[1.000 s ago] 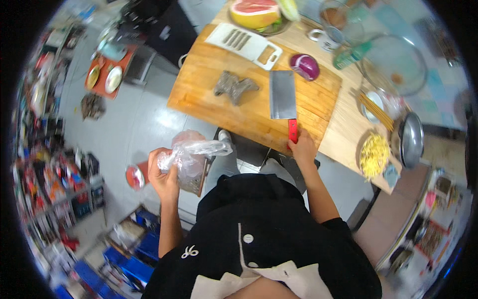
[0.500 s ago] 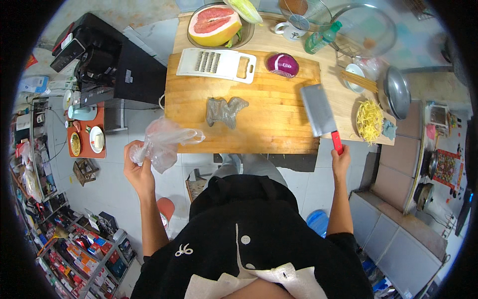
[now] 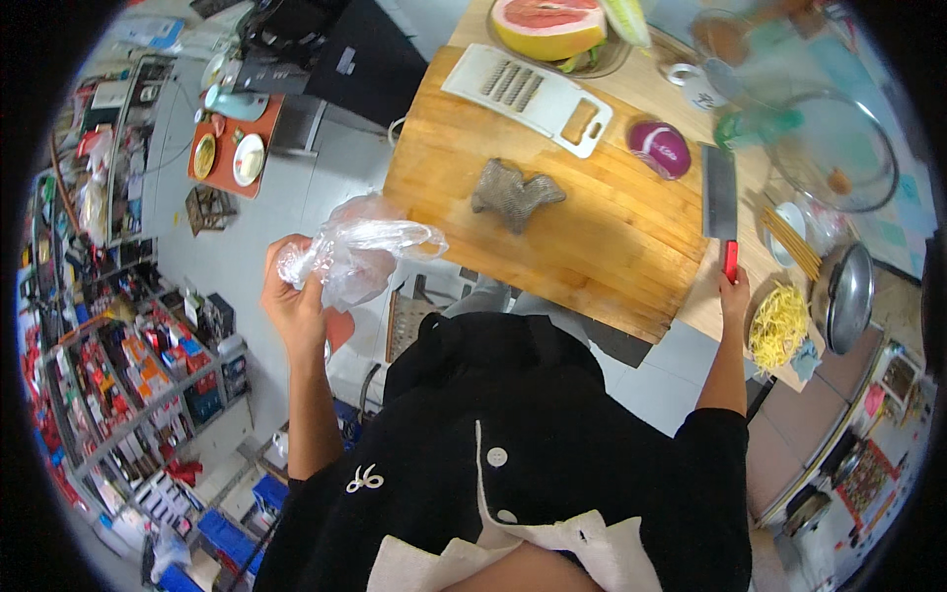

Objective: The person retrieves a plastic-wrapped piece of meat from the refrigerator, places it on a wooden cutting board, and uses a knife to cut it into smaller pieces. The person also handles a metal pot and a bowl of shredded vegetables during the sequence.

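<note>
My left hand grips a crumpled translucent plastic bag off the board's left front corner; its contents are unclear. My right hand is closed on the red handle of a cleaver, whose blade is at the right edge of the wooden board; whether it rests there I cannot tell. A grey mesh piece lies mid-board. Behind it are a white grater and a red cabbage half.
At the back are a cut pomelo and a glass bowl. On the right sit chopsticks, yellow shreds and a steel bowl. A black appliance, orange side table and crowded shelves are left.
The cleaver has moved right, from on the board to its right edge, with my right hand on it. My left hand still grips the bag. The view has shifted between frames.
</note>
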Tool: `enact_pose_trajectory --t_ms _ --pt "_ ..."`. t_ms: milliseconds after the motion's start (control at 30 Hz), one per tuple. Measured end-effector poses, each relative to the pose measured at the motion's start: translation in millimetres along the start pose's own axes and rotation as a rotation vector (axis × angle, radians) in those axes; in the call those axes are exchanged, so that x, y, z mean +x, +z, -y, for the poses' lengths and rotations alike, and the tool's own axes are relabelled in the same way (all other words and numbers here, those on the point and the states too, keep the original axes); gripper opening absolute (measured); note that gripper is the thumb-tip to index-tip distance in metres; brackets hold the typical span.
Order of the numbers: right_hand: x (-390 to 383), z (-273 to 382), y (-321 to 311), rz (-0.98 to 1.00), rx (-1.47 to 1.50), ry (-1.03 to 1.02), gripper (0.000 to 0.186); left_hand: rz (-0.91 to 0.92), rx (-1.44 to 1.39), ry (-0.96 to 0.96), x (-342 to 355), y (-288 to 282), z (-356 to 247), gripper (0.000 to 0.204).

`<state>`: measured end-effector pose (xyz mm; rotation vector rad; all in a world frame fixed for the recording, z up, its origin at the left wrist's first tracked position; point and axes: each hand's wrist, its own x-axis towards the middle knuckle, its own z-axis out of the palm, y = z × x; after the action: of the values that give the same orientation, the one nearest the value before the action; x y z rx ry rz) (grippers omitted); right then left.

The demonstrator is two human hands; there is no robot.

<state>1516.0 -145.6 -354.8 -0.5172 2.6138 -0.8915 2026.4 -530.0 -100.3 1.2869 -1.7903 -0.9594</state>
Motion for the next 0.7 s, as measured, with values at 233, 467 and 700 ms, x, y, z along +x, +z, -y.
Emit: enact_pose_trajectory --t_ms 233,467,700 --pt "-38.1 104.0 -5.1 -0.369 -0.332 -0.174 0.029 -0.108 -0.021 -0.045 -15.5 -4.6 0.0 0.021" --pt "-93.8 291.7 145.5 0.296 -0.065 -0.786 0.050 -0.151 -0.045 -0.008 -14.7 0.5 -1.3 0.022" --pt "-92.1 346.9 154.5 0.372 -0.091 -0.685 0.018 -0.132 -0.072 0.018 -9.2 9.3 -10.6 0.023"
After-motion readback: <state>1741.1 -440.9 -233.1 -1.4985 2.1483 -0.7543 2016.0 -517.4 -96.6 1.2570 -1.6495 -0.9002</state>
